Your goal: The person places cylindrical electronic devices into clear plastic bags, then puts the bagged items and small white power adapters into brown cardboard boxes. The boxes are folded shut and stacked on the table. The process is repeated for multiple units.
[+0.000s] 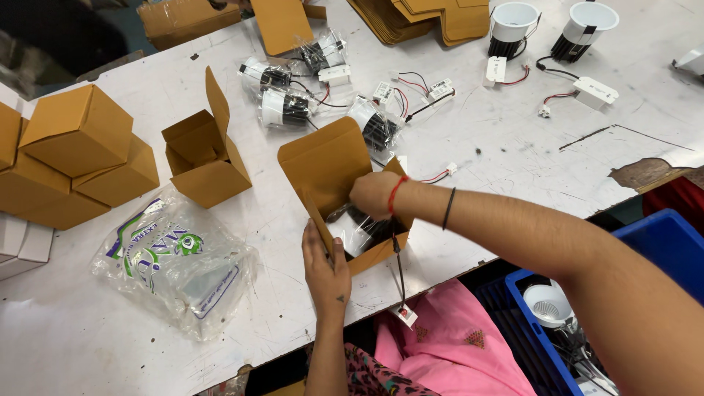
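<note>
Head view: right hand (372,193) pushes a plastic-bagged black downlight (359,227) into the open brown cardboard box (323,165) at the white bench (513,158) edge, fingers hidden; left hand (326,275) grips the box wall. Several closed boxes (77,158) stacked, four bagged lamps (286,106) remain.

2 open cardboard boxes (205,158) (334,191), 4 wrapped lamps (286,106), 2 bare white lamps (511,26), 1 plastic bag (176,257), 1 blue crate (660,242).
</note>
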